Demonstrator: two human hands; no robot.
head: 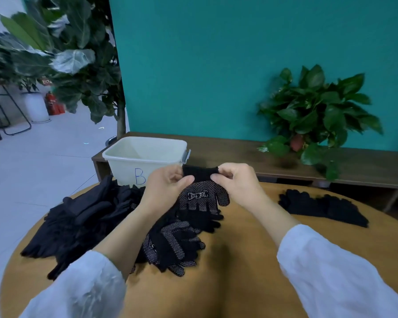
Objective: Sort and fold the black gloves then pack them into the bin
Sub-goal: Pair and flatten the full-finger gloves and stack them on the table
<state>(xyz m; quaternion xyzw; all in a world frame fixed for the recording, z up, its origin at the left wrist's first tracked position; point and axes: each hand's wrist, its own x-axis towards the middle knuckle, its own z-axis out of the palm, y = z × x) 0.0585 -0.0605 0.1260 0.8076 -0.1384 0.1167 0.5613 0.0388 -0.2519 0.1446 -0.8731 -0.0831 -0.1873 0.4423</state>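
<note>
A black dotted glove [201,196] hangs fingers down above the round wooden table [239,260]. My left hand [168,184] pinches the left side of its cuff and my right hand [236,180] pinches the right side. Under it lie more dotted black gloves [172,244], and a heap of plain black gloves [83,221] spreads to the left. A few black gloves [322,206] lie apart at the right of the table. The white bin [145,161], marked with a blue B, stands behind the heap and looks empty.
A low dark wooden bench [331,166] runs along the teal wall behind the table and carries a potted green plant [313,118]. A tall leafy plant [74,56] stands at the left, with stools and a white pot on the floor beyond.
</note>
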